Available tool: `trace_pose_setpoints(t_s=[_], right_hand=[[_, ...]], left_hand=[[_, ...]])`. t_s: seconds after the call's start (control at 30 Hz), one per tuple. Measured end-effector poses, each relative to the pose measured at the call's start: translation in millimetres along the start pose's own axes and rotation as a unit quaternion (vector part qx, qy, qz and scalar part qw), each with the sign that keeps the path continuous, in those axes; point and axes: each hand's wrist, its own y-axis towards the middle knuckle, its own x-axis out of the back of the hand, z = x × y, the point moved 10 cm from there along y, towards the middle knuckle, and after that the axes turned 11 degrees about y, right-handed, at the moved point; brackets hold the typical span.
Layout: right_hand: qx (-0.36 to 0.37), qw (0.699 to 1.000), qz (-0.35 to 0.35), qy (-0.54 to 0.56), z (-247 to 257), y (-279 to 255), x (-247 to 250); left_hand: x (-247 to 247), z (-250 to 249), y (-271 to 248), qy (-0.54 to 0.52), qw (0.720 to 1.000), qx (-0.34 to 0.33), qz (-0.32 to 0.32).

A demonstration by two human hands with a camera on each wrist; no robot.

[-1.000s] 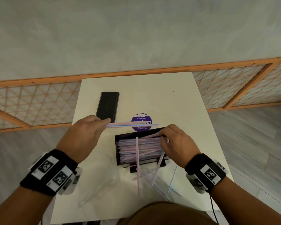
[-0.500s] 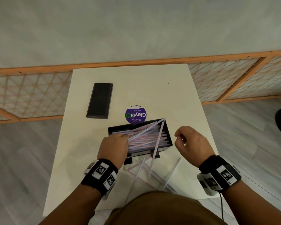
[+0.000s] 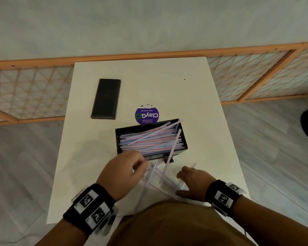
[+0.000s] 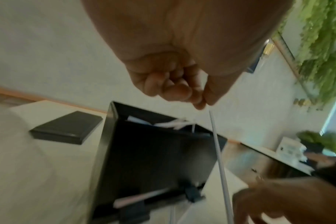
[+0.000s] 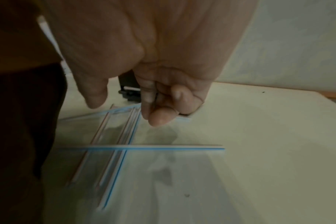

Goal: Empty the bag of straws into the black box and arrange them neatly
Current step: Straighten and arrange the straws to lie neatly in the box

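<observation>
The black box (image 3: 184,139) stands mid-table, filled with striped straws (image 3: 149,141) lying mostly lengthwise, a few askew. One straw (image 3: 171,153) leans over its near rim and shows in the left wrist view as the leaning straw (image 4: 219,159). Several loose straws (image 5: 144,147) lie across the clear bag (image 5: 163,174) in front of the box. My left hand (image 3: 144,164) hovers at the box's near left corner, fingers curled against the thumb (image 4: 201,104), with nothing seen between them. My right hand (image 3: 180,181) hangs just above the bag, thumb apart, fingers (image 5: 159,119) bent, holding nothing.
The black lid (image 3: 106,99) lies at the back left of the white table (image 3: 194,96). A round purple sticker (image 3: 147,114) sits just behind the box. A wooden lattice screen (image 3: 256,77) runs behind the table. My body is at the near edge.
My left hand has come out of the box to its near left corner. My right hand has dropped from beside the box to the bag and loose straws.
</observation>
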Motion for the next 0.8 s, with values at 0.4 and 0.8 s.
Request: trace_pose_setpoints(t_s=[0.4, 0.8], right_hand=[[-0.011, 1.000, -0.020, -0.014, 26, 37, -53], [0.023, 0.988, -0.036, -0.150, 40, 44, -57]], left_hand=[[-160, 31, -10, 0.138, 0.957, 0.042, 0.253], [-194, 35, -3, 0.221, 0.936, 0.063, 0.266]])
